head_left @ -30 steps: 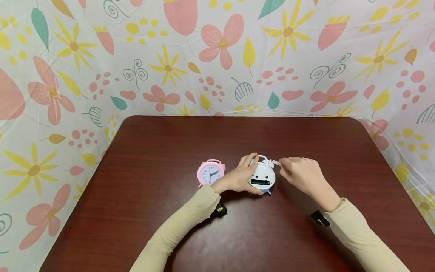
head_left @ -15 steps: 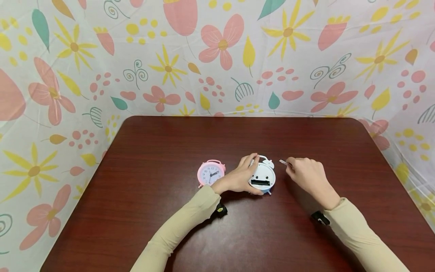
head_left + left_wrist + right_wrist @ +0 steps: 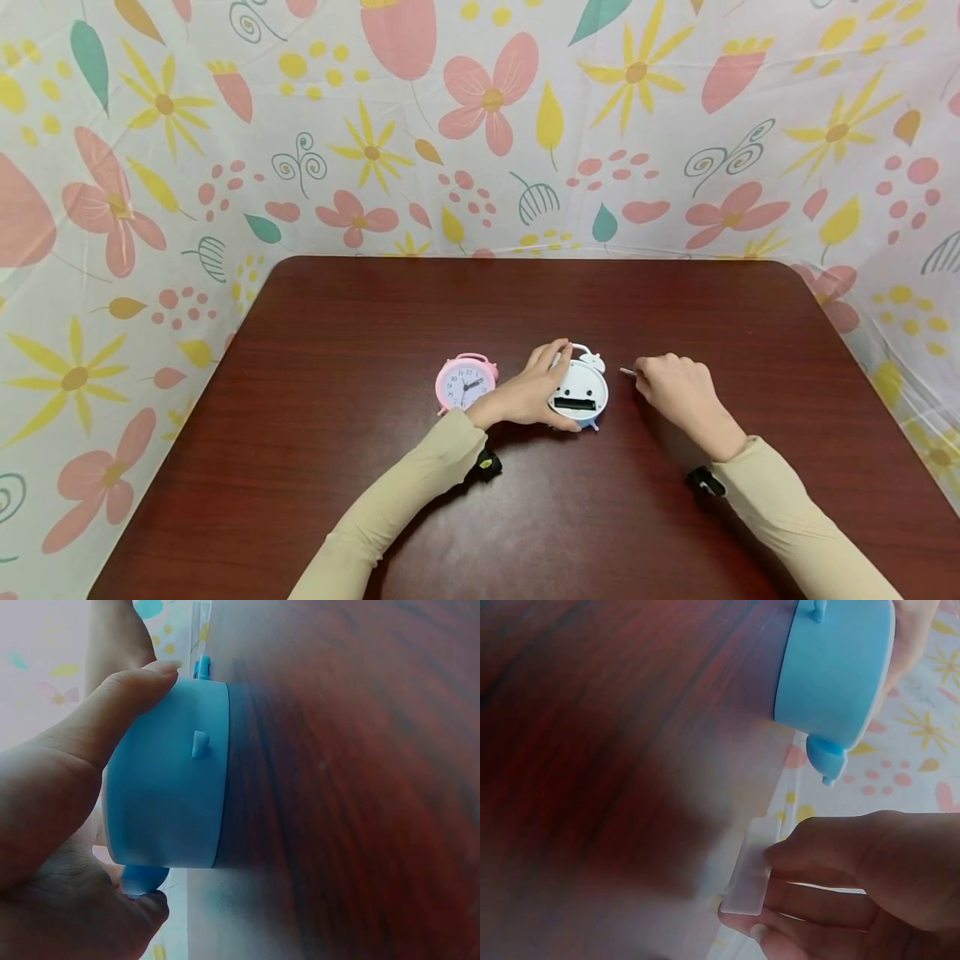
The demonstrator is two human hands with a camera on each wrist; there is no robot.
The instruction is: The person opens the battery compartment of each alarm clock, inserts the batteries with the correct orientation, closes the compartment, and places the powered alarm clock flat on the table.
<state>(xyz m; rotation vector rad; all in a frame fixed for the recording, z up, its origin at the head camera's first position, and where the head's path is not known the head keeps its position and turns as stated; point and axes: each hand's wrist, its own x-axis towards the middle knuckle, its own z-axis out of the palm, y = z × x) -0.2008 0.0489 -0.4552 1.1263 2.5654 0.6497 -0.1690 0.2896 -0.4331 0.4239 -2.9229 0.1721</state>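
A small blue alarm clock (image 3: 582,377) lies face down on the table, its white back up and a dark battery slot (image 3: 574,404) uncovered. My left hand (image 3: 528,390) grips it from the left side, thumb at the lower edge and fingers near the top. In the left wrist view the blue casing (image 3: 169,780) sits against the tabletop. Right of the clock, my right hand (image 3: 681,398) pinches a thin white battery cover (image 3: 751,870) between thumb and fingers, apart from the clock. Only the cover's tip shows in the head view.
A pink alarm clock (image 3: 467,382) with its dial up lies left of the blue one, partly behind my left wrist. The dark wooden table (image 3: 570,517) ends at a flower-patterned cloth (image 3: 465,175) hung behind it.
My right hand has moved right, carrying the battery cover away from the blue clock's bell. The cover has turned more edge-on to the head view. My left hand stays on the clock.
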